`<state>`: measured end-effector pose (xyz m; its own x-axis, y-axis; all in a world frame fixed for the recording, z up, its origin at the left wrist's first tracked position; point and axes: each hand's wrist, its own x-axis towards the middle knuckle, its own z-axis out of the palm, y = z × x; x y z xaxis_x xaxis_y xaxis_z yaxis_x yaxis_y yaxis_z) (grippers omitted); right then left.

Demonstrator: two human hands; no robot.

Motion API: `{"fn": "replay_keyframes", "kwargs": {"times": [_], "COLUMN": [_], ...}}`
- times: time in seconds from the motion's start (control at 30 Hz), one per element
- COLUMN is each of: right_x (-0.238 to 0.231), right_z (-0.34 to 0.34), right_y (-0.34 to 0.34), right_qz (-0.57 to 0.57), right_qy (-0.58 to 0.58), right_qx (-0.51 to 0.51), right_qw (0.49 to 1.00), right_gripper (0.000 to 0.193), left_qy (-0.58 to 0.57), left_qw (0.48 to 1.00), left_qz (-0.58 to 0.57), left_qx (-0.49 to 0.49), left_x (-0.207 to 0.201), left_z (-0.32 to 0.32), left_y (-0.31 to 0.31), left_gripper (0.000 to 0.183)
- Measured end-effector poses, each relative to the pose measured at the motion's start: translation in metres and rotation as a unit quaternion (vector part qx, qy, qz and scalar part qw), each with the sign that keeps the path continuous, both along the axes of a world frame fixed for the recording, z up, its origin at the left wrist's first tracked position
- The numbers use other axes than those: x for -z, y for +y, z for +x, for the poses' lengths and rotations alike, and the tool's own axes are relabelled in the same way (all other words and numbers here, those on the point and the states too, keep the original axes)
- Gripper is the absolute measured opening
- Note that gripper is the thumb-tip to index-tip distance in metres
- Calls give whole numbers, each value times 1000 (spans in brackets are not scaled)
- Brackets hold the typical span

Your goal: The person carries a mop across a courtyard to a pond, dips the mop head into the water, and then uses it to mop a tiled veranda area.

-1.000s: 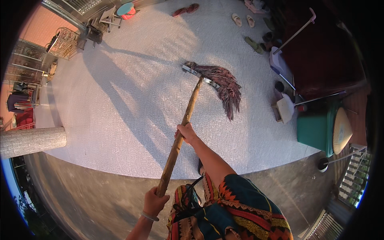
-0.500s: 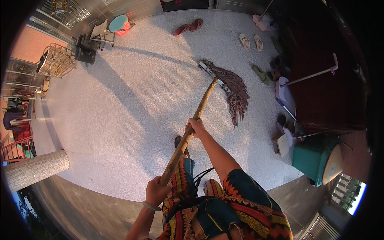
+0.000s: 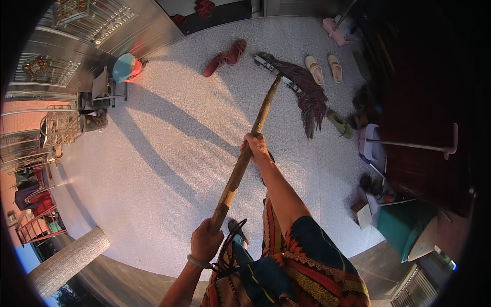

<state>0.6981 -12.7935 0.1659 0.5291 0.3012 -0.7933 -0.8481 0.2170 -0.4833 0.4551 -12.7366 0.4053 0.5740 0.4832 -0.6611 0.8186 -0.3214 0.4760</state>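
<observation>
Both my hands are closed around the wooden handle of a mop [image 3: 302, 89], which slants away from me across the speckled grey floor. My left hand [image 3: 206, 240], with a pale bangle at its wrist, grips the near end of the handle. Farther up, my right hand [image 3: 257, 146] wraps around the handle's middle. At the far end a pale clamp bar holds the dark, stringy mop head, whose strands lie spread on the floor toward the right. The strands' tips are close to white shoes and a green shoe.
Dark red sandals [image 3: 225, 59] lie left of the mop head, white shoes [image 3: 315, 70] and a green shoe [image 3: 339, 124] to its right. A long-handled dustpan [image 3: 369, 140] and a green bin [image 3: 404, 227] line the right side. A red bucket [image 3: 130, 69] stands far left, a pillar [image 3: 71, 261] near left.
The mop head has moved forward, nearer the white shoes, its strands bunched more narrowly. My feet have shifted in a step forward, and the surroundings appear closer. Both hands keep their grip.
</observation>
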Motion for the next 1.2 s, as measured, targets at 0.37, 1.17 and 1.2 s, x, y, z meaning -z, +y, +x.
{"fn": "replay_keyframes", "kwargs": {"times": [0.37, 1.17, 1.2], "right_x": [84, 4, 11], "right_z": [289, -138, -128], "right_y": [9, 110, 107], "right_qz": [-6, -49, -39], "right_qy": [-28, 129, 194], "right_qx": [151, 1, -6], "right_qw": [988, 990, 980], "right_gripper": [13, 27, 25], "left_qy": [-122, 177, 175], "left_qw": [986, 971, 972], "left_qz": [-100, 35, 31], "left_qx": [50, 158, 155], "left_x": [163, 42, 36], "left_z": [295, -119, -115], "left_y": [28, 184, 185], "left_gripper": [28, 26, 29]}}
